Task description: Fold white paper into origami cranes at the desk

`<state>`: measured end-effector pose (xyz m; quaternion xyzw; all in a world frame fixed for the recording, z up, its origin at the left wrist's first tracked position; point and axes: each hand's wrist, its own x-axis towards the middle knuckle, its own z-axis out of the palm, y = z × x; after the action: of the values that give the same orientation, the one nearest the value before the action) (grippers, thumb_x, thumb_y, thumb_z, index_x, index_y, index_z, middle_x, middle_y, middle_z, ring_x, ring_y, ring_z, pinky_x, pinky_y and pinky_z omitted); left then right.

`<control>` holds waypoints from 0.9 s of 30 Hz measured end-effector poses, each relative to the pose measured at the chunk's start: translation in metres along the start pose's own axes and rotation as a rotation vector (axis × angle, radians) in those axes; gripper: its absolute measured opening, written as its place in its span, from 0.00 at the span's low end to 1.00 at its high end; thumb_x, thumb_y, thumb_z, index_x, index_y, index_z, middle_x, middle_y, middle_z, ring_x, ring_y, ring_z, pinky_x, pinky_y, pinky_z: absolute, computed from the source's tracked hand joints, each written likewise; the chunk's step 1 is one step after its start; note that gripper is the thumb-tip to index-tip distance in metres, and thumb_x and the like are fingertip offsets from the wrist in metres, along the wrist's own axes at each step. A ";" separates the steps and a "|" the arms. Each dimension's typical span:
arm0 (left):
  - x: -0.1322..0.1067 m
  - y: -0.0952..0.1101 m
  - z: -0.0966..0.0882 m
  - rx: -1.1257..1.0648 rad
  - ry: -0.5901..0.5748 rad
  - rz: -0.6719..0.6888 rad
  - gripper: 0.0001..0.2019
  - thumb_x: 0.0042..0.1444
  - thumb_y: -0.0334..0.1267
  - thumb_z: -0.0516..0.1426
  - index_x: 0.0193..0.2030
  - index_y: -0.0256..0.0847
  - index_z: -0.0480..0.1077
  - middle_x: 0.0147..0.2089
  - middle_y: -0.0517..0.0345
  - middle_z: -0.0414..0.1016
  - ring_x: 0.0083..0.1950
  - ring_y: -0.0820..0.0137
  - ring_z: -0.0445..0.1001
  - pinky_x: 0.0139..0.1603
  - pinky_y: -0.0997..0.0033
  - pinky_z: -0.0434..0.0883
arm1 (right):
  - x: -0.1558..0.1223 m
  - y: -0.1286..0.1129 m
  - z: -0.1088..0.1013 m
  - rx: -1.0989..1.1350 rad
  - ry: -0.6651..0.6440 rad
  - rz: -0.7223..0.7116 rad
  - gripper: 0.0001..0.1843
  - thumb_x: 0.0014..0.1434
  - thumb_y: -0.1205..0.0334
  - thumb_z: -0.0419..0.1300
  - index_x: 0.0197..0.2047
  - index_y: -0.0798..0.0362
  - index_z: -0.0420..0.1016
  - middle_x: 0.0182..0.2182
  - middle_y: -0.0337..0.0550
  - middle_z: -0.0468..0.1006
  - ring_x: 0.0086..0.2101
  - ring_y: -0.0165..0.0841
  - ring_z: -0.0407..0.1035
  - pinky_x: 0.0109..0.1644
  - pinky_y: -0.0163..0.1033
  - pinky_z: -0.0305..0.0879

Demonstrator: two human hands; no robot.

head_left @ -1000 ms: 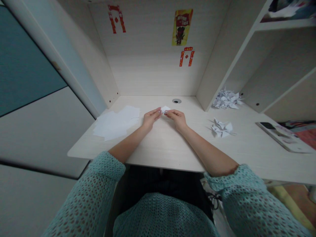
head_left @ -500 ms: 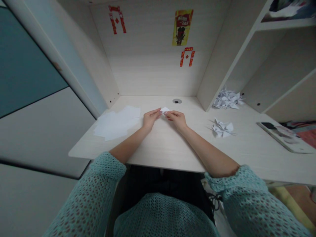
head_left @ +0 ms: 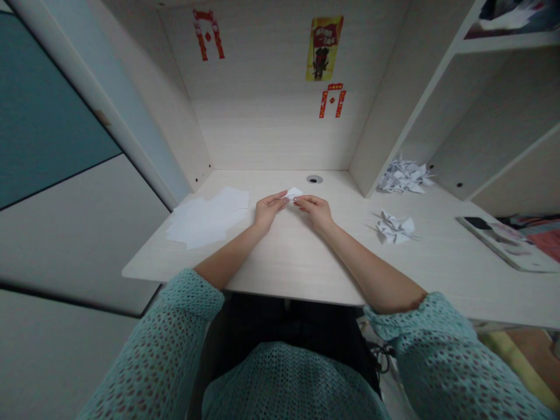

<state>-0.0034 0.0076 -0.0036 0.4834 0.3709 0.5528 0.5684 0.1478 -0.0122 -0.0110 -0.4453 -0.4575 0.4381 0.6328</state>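
Between my hands, over the middle of the desk [head_left: 280, 256], is a small folded piece of white paper [head_left: 294, 192]. My left hand [head_left: 269, 211] pinches its left side, fingers pressed together. On the right side, the thumb and fingers of my right hand [head_left: 315, 210] are closed on the same paper. My fingertips cover its near edge, so the exact folds there are hidden. Left of my left hand lie several flat white paper sheets [head_left: 207, 219], overlapping one another. Beyond my right hand sits a small heap of folded white paper pieces [head_left: 395, 226] with pointed ends.
A larger pile of folded paper [head_left: 405, 175] lies at the back right, by the upright divider [head_left: 385, 99]. A phone [head_left: 507, 242] rests at the far right. A round cable hole [head_left: 314, 179] is set behind my hands, before the back panel [head_left: 262, 116].
The folded paper has turned slightly between my fingertips, and a little more of it shows. Both hands stay in nearly the same place.
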 end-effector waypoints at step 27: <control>-0.001 0.003 0.002 -0.096 -0.007 -0.076 0.16 0.54 0.32 0.60 0.50 0.41 0.74 0.45 0.52 0.80 0.48 0.69 0.77 0.58 0.64 0.67 | 0.001 -0.002 0.001 -0.053 0.009 -0.025 0.15 0.41 0.50 0.69 0.29 0.51 0.80 0.27 0.43 0.81 0.32 0.35 0.74 0.32 0.36 0.64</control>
<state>-0.0029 0.0061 -0.0004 0.4429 0.3603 0.5462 0.6129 0.1476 -0.0117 -0.0092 -0.4582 -0.4718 0.4157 0.6282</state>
